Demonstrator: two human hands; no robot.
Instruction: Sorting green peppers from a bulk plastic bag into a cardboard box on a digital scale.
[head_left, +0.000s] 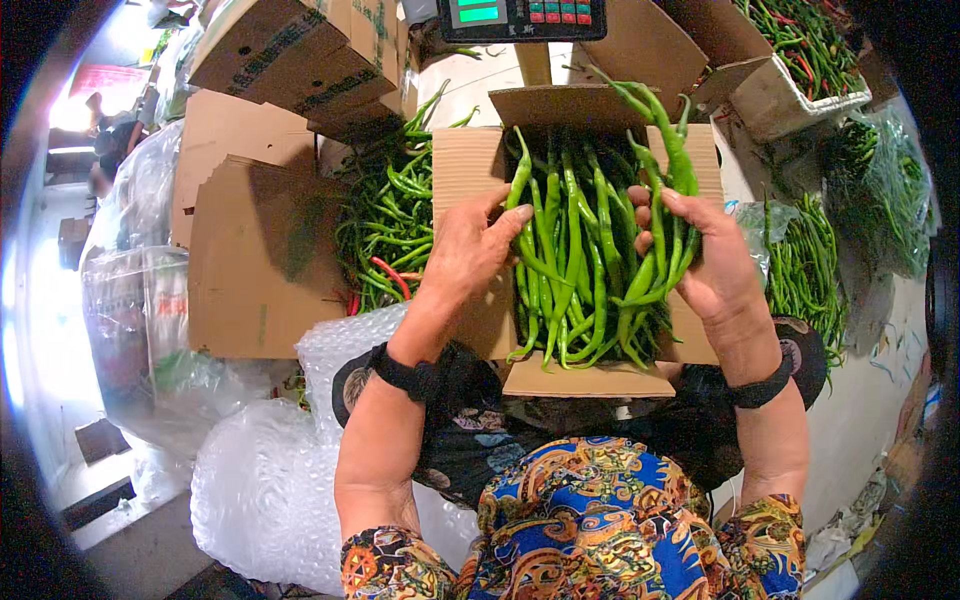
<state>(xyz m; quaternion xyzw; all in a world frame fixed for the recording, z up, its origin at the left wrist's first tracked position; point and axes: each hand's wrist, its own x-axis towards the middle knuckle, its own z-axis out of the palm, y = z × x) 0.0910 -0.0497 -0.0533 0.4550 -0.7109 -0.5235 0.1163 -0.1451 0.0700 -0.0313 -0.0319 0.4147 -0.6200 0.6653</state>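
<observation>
In front of me stands an open cardboard box (589, 380) with its flaps folded out. Long green chili peppers (574, 255) fill it, lying mostly lengthwise. My left hand (476, 240) is over the box's left side and pinches a green chili pepper (519, 180) between thumb and fingers. At the right side, my right hand (709, 251) grips a small bunch of green chili peppers (679, 161), whose tips rise above the far flap. The lower ends of that bunch overlap the peppers in the box.
A digital scale display (523, 19) stands behind the box. Loose chili peppers (397, 217) are heaped at left, near flattened cardboard (255, 262) and bubble wrap (262, 495). More peppers (802, 262) lie at right; a white foam box (780, 101) of peppers sits at the far right.
</observation>
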